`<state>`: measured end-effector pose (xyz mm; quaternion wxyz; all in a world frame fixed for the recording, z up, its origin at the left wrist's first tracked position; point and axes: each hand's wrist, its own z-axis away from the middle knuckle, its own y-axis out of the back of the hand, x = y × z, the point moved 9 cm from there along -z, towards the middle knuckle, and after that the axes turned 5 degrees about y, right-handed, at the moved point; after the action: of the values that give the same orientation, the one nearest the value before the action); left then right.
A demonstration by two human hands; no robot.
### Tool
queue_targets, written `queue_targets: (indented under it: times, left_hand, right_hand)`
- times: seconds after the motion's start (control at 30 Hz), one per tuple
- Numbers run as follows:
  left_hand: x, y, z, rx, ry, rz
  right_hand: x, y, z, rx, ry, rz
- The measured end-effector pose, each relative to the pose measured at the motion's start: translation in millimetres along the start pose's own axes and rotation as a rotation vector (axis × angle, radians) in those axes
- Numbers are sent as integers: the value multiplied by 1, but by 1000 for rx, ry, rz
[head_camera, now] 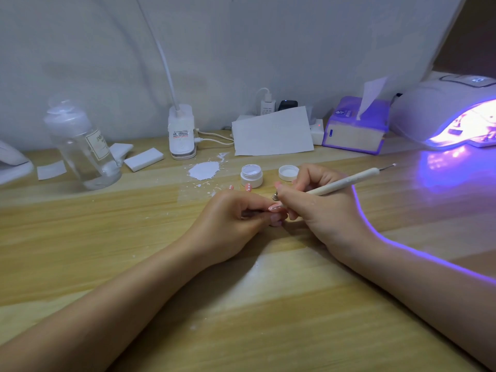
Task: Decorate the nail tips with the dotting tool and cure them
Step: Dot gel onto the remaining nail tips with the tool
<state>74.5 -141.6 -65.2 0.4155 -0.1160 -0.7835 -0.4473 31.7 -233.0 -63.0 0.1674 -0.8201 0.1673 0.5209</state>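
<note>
A pink nail tip point(274, 207) is pinched in the left hand point(234, 221) at table centre; the dotting tool point(346, 181) is gripped by the right hand point(319, 208); dots could be smeared (gel uncured) if fingers slip before the lit lamp point(440, 114) is reached.

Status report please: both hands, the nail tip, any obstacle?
Left hand pinches nail tip. Right hand grips dotting tool, working on tip. Lamp lit. No obstacle seen.
</note>
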Motion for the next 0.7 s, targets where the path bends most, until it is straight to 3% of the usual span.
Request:
queue_targets:
  times: [0.7]
  left_hand:
    - [-4, 1, -1, 15, 3, 54]
  right_hand:
    - [1, 1, -2, 11, 18, 28]
